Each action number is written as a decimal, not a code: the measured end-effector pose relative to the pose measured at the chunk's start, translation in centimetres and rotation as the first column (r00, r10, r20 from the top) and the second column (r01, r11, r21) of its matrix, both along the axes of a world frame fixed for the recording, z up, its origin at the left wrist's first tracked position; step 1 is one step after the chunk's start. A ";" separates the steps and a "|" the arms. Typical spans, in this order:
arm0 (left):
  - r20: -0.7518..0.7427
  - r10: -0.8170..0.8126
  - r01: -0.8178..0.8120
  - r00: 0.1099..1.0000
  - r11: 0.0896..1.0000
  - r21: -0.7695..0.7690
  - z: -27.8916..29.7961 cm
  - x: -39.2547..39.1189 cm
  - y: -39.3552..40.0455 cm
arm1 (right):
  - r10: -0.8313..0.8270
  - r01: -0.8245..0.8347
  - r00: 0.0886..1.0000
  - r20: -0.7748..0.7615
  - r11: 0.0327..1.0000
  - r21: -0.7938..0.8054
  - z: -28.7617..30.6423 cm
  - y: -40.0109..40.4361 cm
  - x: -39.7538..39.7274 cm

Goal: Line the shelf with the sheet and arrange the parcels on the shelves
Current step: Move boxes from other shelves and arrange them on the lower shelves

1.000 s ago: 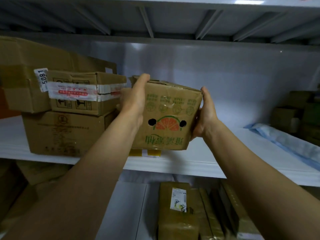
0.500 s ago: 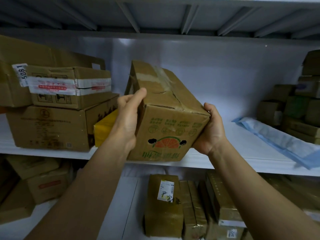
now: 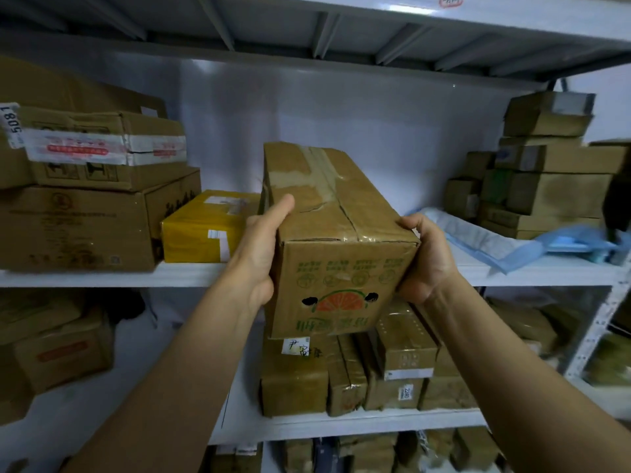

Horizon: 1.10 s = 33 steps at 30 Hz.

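A long brown cardboard box [image 3: 336, 240] with an orange-slice print, upside down, is held between both hands in front of the middle shelf [image 3: 191, 274]. My left hand [image 3: 261, 249] grips its left side with the thumb on top. My right hand [image 3: 425, 257] grips its right corner. The box's near end hangs out past the shelf edge. A crumpled blue-white sheet [image 3: 495, 238] lies on the shelf's right part. A yellow parcel [image 3: 205, 230] lies on the shelf just left of the box.
Stacked brown boxes [image 3: 88, 199] fill the shelf's left end, one labelled 5081. More brown parcels [image 3: 546, 165] are piled at the right end. The lower shelf [image 3: 341, 426] holds several upright parcels. A shelf post [image 3: 594, 336] stands at the right.
The box has tipped so its top shows and has come down and toward me, past the shelf edge. The yellow parcel behind it is now uncovered. My view has pulled back.
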<state>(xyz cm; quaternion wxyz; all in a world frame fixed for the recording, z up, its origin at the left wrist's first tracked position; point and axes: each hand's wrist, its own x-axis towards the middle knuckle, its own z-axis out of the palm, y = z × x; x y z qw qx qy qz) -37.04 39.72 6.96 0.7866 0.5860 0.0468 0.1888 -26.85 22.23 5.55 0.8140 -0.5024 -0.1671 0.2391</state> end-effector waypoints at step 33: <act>-0.607 -0.126 0.110 0.785 0.992 -0.063 -18.4 -4.1 1.6 | -0.110 -0.086 0.952 -0.287 0.801 -0.592 -18.1 -2.0 -7.0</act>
